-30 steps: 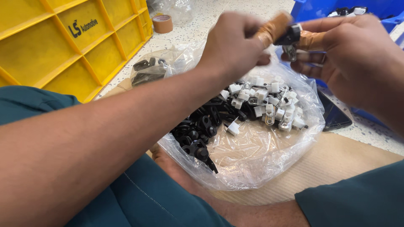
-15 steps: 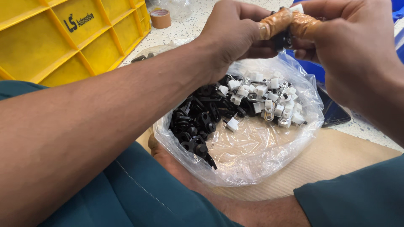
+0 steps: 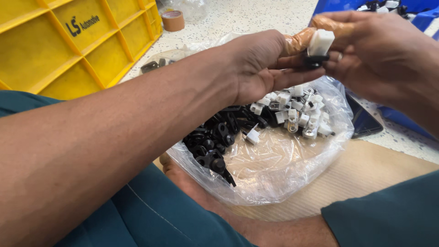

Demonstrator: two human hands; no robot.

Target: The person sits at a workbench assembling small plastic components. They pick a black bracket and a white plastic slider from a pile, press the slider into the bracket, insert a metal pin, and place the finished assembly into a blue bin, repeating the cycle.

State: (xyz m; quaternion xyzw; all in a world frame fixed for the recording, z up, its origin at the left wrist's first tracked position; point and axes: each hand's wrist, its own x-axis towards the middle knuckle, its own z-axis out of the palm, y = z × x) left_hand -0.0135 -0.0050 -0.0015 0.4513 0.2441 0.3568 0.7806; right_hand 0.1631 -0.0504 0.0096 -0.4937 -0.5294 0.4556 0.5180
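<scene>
My left hand [image 3: 263, 66] and my right hand [image 3: 382, 55] meet above an open clear plastic bag [image 3: 279, 176]. Between their fingertips they hold a small white plastic clip [image 3: 320, 42] joined to a black plastic part [image 3: 314, 60]. Brown tape wraps my left thumb and a right finger. Inside the bag lie several black clips [image 3: 215, 142] on the left and several white clips [image 3: 297, 112] on the right. The bag rests on my lap, over my bare foot.
A yellow compartment crate [image 3: 73, 45] stands at the left. A roll of brown tape [image 3: 173, 20] lies on the speckled floor behind it. A blue bin [image 3: 411, 9] with more parts is at the top right. A dark phone [image 3: 363, 121] lies beside brown cardboard [image 3: 366, 174].
Both hands have lowered slightly and turned the joined parts. The white clip now shows clearly above the black part between the fingertips.
</scene>
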